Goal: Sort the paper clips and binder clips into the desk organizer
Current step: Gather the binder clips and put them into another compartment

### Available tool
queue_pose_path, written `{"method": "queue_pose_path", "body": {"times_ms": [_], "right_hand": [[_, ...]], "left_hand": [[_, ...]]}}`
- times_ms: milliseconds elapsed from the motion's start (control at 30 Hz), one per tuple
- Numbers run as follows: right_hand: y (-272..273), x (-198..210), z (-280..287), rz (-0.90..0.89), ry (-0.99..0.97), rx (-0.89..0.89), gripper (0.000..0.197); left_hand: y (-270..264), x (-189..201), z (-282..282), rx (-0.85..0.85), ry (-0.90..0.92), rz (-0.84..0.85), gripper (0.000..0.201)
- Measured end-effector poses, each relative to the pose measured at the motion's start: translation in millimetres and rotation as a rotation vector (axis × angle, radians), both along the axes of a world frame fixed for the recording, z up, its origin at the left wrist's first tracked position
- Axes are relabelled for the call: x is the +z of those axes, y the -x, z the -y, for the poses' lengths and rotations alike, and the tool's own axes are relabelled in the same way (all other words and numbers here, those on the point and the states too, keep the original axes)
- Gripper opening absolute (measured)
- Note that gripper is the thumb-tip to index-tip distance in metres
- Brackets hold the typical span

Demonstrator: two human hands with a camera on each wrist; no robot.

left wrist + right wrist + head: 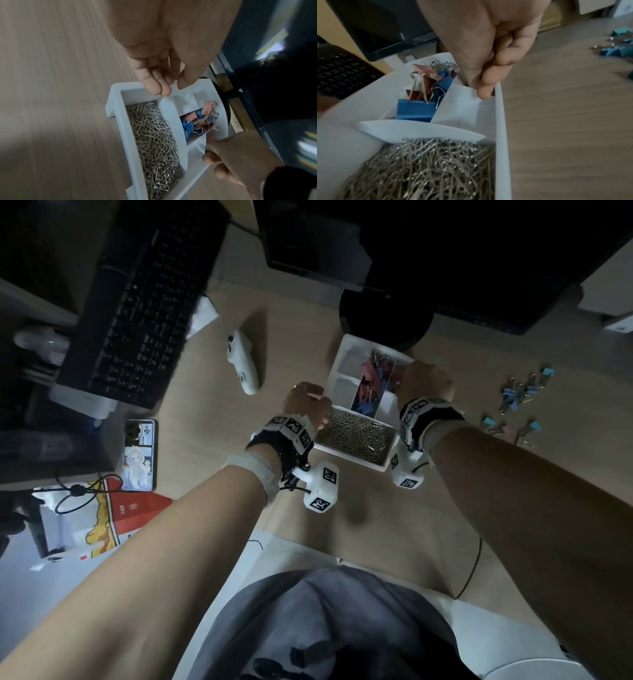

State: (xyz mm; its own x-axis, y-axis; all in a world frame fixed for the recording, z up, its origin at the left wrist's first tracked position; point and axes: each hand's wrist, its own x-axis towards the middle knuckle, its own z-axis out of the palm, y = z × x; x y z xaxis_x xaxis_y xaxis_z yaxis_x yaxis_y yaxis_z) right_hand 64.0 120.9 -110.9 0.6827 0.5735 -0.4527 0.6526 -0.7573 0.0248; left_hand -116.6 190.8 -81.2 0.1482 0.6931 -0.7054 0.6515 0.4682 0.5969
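A white desk organizer (385, 409) stands mid-desk. Its near compartment is filled with silver paper clips (356, 433); a middle compartment holds pink and blue binder clips (371, 381). My left hand (308, 402) pinches the organizer's left rim (116, 102) between fingers (159, 86) and thumb. My right hand (423, 381) grips the right wall (501, 121), thumb inside and fingers curled outside. The wrist views show the paper clips (154, 142) (428, 169) and the binder clips (200, 120) (416, 109) inside. Several loose binder clips (520, 398) lie on the desk to the right.
A black keyboard (144, 313) sits at the far left, a white controller (241, 361) left of the organizer, and a phone (140, 453) near the left edge. A round monitor base (383, 313) stands just behind the organizer. A red and white box (113, 518) lies front left.
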Motion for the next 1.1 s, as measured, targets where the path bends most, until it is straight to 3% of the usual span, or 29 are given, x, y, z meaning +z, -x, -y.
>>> {"method": "queue_pose_path", "body": {"times_ms": [533,633,733,833,933,1100], "right_hand": [[-8.8,8.8,-0.6,-0.056,-0.037,-0.015,0.023],[-10.1,18.9,14.0,-0.066,-0.149,-0.038,0.036],[-7.2,22.7,24.3,-0.203,-0.346,0.017,0.05],[5.7,28.5,21.5,-0.336,-0.348,0.117,0.055],[19.6,29.2,16.1,-0.295,-0.263,0.166,0.065],[25.0,28.4,19.8,-0.229,-0.212,0.111,0.041]], "left_hand": [[6.2,3.4,1.7,-0.08,0.034,0.007,0.024],[1.4,6.8,0.6,-0.054,0.036,-0.023,0.02],[-4.6,8.5,0.6,-0.041,0.047,-0.064,0.005],[-6.0,-4.9,-2.9,-0.13,0.005,-0.123,0.024],[-2.6,-22.8,-5.4,-0.177,0.007,-0.134,0.037],[-1.2,-18.2,2.6,-0.046,-0.003,-0.017,0.041]]}}
